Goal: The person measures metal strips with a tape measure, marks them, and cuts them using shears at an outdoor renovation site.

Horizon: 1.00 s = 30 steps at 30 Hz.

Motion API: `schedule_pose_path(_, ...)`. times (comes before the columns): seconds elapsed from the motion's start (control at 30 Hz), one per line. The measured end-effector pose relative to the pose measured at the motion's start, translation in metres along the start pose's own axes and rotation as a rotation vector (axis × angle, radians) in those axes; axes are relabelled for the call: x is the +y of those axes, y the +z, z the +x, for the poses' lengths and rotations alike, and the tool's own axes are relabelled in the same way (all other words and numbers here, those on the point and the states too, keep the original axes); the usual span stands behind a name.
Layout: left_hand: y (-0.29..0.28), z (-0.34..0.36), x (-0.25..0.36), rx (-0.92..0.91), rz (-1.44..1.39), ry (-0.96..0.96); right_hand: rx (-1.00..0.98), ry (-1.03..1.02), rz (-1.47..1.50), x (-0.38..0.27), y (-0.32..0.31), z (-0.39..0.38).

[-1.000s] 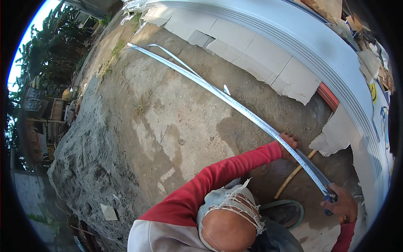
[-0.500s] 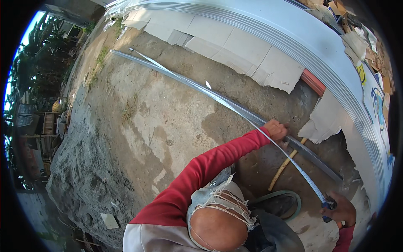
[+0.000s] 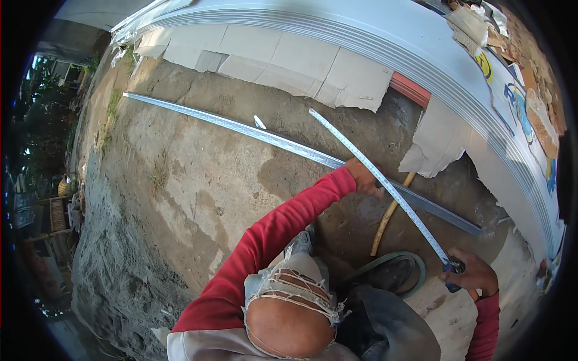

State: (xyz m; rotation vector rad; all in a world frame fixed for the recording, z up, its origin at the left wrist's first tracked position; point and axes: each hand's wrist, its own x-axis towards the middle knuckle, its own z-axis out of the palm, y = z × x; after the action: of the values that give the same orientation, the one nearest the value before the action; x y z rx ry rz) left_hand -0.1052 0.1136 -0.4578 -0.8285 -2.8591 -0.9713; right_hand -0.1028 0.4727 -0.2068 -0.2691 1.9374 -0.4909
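Once the tape blade (image 3: 392,191) shortened, right hand (image 3: 477,274) gripping its case (image 3: 454,265), it crossed the metal channel (image 3: 290,144) clasped in left hand (image 3: 362,175), no longer aligned for reading.

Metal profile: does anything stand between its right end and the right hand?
Nothing visible stands there. The extended tape-measure blade runs from the right hand and crosses over the metal profile farther left, beside the left hand.
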Motion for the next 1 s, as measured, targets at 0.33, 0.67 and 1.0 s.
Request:
schedule_pose_path(0.33, -0.020, 0.016, 0.022, -0.256, 0.053, -0.206, 0.166, 0.176, 0.267, 0.087, 0.067, -0.022)
schedule_pose_path(0.67, -0.031, 0.051, 0.062, -0.321, -0.050, -0.131, 0.594, 0.337, 0.450, 0.262, 0.192, 0.034)
schedule_pose_path(1.0, -0.036, 0.062, 0.079, -0.310, -0.016, -0.130, 0.594, -0.363, 2.043, 0.108, 0.178, -0.024)
